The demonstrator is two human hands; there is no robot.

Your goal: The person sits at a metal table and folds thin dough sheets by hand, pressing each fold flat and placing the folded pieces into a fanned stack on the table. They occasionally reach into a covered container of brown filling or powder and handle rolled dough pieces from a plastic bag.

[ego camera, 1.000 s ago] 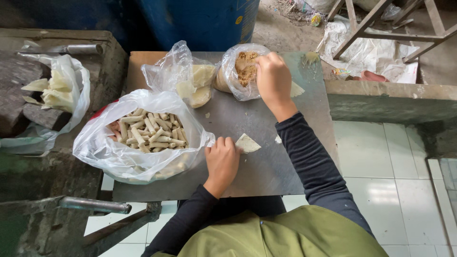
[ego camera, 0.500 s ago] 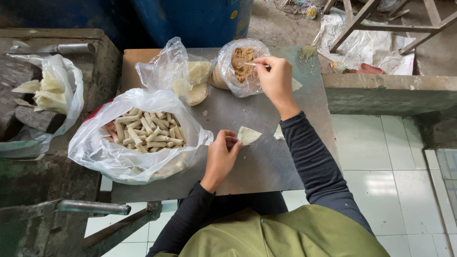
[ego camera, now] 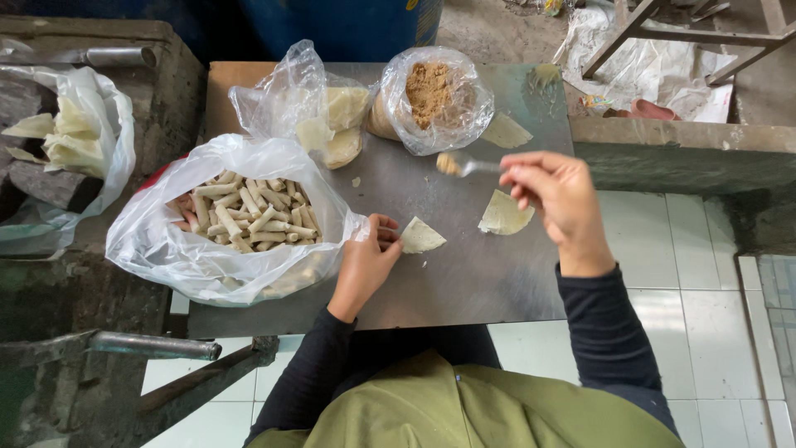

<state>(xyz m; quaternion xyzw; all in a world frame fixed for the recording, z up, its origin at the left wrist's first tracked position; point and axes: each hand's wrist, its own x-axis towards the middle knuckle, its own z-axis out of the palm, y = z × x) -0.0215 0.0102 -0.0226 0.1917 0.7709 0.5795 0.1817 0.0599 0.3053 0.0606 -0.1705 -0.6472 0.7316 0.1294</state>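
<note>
My right hand (ego camera: 558, 202) holds a spoon (ego camera: 464, 166) with a lump of brown filling on its tip, hovering over the grey metal tabletop (ego camera: 464, 265). My left hand (ego camera: 366, 264) rests on the table, its fingertips touching a pale triangular wrapper (ego camera: 421, 236). A second wrapper (ego camera: 504, 215) lies just below my right hand. The clear bag of brown filling (ego camera: 433, 97) stands open at the back of the table.
A white bag of several rolled pieces (ego camera: 236, 217) sits left of my left hand. A clear bag of wrappers (ego camera: 327, 120) stands behind it, and another bag of wrappers (ego camera: 70, 141) lies far left. A loose wrapper (ego camera: 507, 131) lies beside the filling bag. A blue barrel (ego camera: 356, 25) stands behind.
My right hand has come out of the filling bag and moved toward me with a loaded spoon. My left hand has slid to the wrapper's edge.
</note>
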